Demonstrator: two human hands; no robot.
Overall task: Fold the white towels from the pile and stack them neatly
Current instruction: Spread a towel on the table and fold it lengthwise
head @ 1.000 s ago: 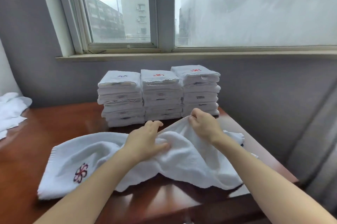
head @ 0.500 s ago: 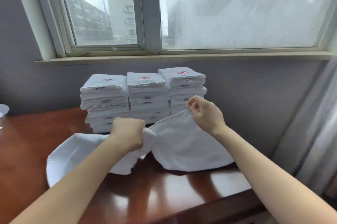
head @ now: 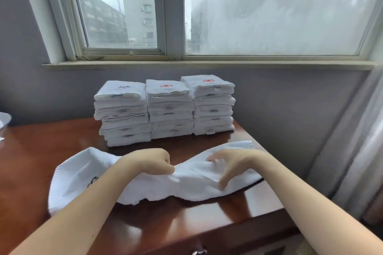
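Three stacks [head: 170, 109] of folded towels stand at the back of the table [head: 51, 140]. The towel [head: 196, 184] I'm working lies crosswise just in front of them, rumpled, with its embroidered mark [head: 93, 181] beside my left forearm.

My left hand [head: 154, 162] is balled up, fingers curled on a bunch of cloth near the towel's middle. My right hand [head: 230, 164] lies on the right half with fingers and thumb splayed wide, gripping nothing. It's blurred, so I can't say how hard it presses.

Trouble spots, as I judge them. That bunch under my left fist could set a crooked crease if I fold before flattening it. The towel's right end sits close to the table's edge, and a careless sweep could drag it over. The nearest stack has uneven layers, so a push from the towel could knock it out of line.
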